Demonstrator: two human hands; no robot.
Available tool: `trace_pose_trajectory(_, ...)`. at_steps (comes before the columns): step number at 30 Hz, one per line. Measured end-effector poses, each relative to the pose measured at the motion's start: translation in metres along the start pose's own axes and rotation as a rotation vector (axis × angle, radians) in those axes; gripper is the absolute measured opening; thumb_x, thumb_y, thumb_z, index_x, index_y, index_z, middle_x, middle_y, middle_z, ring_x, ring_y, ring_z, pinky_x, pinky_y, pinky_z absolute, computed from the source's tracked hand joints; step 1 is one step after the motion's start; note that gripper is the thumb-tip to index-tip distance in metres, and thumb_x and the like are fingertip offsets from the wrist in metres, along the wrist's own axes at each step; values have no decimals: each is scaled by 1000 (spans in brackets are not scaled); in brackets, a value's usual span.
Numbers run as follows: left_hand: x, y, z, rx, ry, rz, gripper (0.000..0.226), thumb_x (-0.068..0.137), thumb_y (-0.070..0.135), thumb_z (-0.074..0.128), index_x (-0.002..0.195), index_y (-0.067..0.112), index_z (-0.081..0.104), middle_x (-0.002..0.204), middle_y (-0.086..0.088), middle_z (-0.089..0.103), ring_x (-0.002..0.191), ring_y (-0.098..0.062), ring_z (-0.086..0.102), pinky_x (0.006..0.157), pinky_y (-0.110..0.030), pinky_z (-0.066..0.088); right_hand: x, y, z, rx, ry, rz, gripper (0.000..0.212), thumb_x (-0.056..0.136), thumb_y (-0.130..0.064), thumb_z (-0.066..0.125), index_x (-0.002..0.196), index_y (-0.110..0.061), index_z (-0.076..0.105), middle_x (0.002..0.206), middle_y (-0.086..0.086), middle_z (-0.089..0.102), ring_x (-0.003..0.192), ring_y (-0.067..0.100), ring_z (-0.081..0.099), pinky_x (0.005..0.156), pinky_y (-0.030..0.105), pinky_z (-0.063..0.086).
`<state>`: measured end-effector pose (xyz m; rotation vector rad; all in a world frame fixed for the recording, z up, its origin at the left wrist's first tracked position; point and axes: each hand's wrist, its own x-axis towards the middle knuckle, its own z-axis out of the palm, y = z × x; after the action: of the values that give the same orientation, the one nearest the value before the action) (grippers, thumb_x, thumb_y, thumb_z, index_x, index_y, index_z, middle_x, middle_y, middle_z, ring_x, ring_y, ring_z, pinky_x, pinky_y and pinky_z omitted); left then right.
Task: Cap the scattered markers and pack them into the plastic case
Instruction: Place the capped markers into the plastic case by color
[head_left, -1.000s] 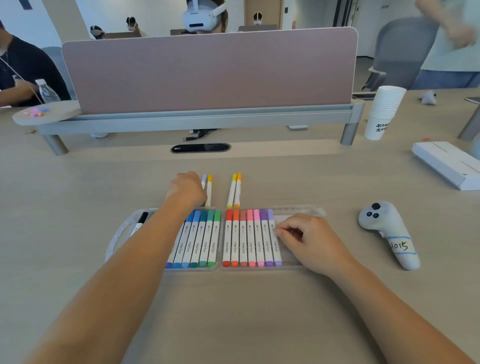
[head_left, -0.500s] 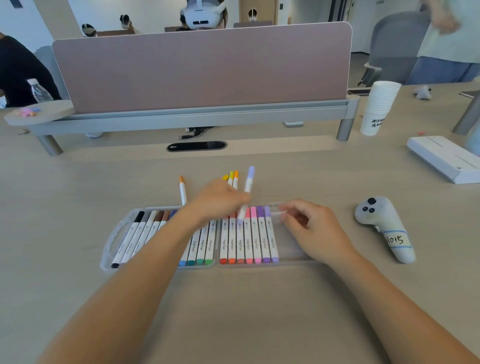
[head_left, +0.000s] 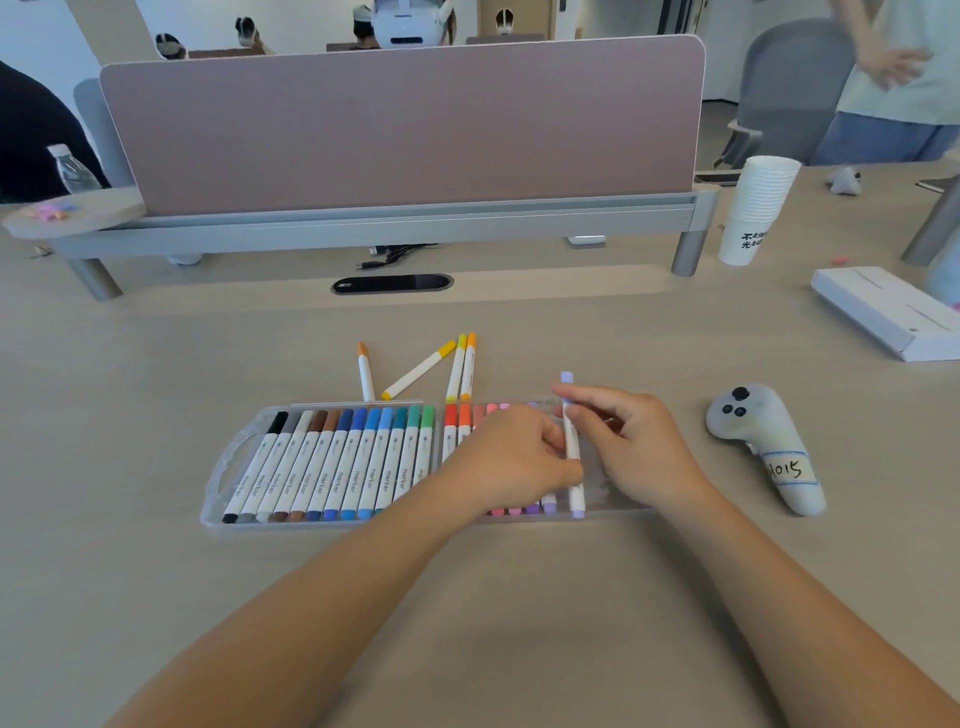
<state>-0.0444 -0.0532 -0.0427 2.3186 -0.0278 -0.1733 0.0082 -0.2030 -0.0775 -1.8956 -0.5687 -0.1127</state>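
Observation:
A clear plastic case (head_left: 221, 480) lies open on the table, holding a row of capped markers from black through green on the left and red through purple on the right. A lavender marker (head_left: 571, 452) is over the case's right end, beside the purple ones. My left hand (head_left: 511, 457) holds its barrel from the left. My right hand (head_left: 631, 447) pinches it near the cap from the right. Several capped markers lie loose behind the case: an orange one (head_left: 365, 370), a yellow one (head_left: 418, 370) lying slanted, and a yellow and orange pair (head_left: 462, 366).
A grey hand controller (head_left: 769, 447) with a label lies right of the case. A white box (head_left: 888, 312) and a stack of paper cups (head_left: 758, 208) stand at the far right. A pink divider panel (head_left: 400, 124) crosses the back. People are beyond it and at the right.
My left hand picked up the lavender marker from behind the case and carried it right, to the case's right end. My right hand now pinches it too. One loose yellow marker now lies slanted.

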Motion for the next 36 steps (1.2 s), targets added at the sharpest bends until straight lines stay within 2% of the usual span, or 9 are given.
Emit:
trace_pose_trajectory(4, -2, -2, -1, 47, 15, -25, 17, 81, 24, 65, 77, 9, 72, 65, -8, 69, 60, -29, 62, 61, -34, 54, 1, 6, 1, -70, -1, 27, 23, 94, -16, 64, 112, -28, 73, 80, -9, 73, 62, 1, 54, 64, 13, 44)
trace_pose_trajectory(7, -1, -4, -2, 65, 11, -74, 22, 82, 25, 63, 81, 4, 69, 60, -5, 56, 50, -18, 49, 55, -28, 44, 0, 8, 3, -180, -37, 10, 26, 96, -20, 62, 120, -26, 70, 84, -15, 70, 66, -3, 57, 67, 7, 40)
trace_pose_trajectory(12, 1, -10, -4, 143, -26, -56, 23, 87, 41, 65, 89, 20, 71, 68, 2, 59, 71, -11, 51, 75, -27, 46, 2, 11, 3, -159, -79, 49, 32, 95, -18, 62, 127, -23, 65, 80, -16, 65, 69, -7, 54, 75, 13, 42)
trace_pose_trajectory(16, -2, -11, -5, 86, -71, -57, 36, 93, 39, 59, 85, 5, 68, 57, 2, 47, 50, -12, 45, 57, -25, 39, 3, 10, 2, -143, -69, 58, 34, 96, -21, 61, 130, -27, 62, 84, -20, 64, 71, -4, 55, 76, 15, 41)
trace_pose_trajectory(22, -1, -10, -2, 89, -82, -84, 39, 94, 37, 58, 61, 17, 51, 51, 1, 46, 45, -12, 47, 64, -29, 37, 1, 10, 4, -192, -93, -17, 38, 99, -17, 55, 135, -25, 57, 95, -3, 65, 84, 7, 58, 77, 10, 41)
trace_pose_trajectory(24, -1, -12, 0, 85, -73, -99, 37, 94, 40, 59, 66, 16, 56, 54, 0, 49, 55, -16, 54, 70, -28, 37, 1, 10, 4, -220, -111, -46, 39, 99, -15, 55, 136, -22, 56, 97, -5, 64, 86, 7, 57, 78, 9, 40)
trace_pose_trajectory(27, 1, -15, 3, 171, -16, -85, 34, 91, 47, 58, 76, 18, 67, 56, 5, 52, 98, -23, 53, 94, -27, 28, 1, 8, 4, -267, -134, -74, 40, 98, -14, 55, 138, -20, 56, 97, -5, 63, 87, 8, 56, 77, 11, 40)
trace_pose_trajectory(31, 2, -17, 3, 171, 78, -91, 24, 82, 52, 65, 96, 34, 61, 93, 5, 58, 118, -23, 39, 104, -40, 35, -1, 5, 3, -294, -151, -65, 41, 97, -17, 58, 138, -23, 55, 104, -10, 62, 85, 2, 54, 77, 8, 38)
trace_pose_trajectory(36, 1, -22, 2, 206, 118, -70, 67, 77, 55, 69, 135, 37, 41, 134, 4, 41, 128, -23, 27, 109, -43, 30, -4, -1, 5, -378, -218, -101, 35, 94, -16, 62, 129, -22, 62, 111, -13, 59, 93, 1, 51, 87, 20, 42)
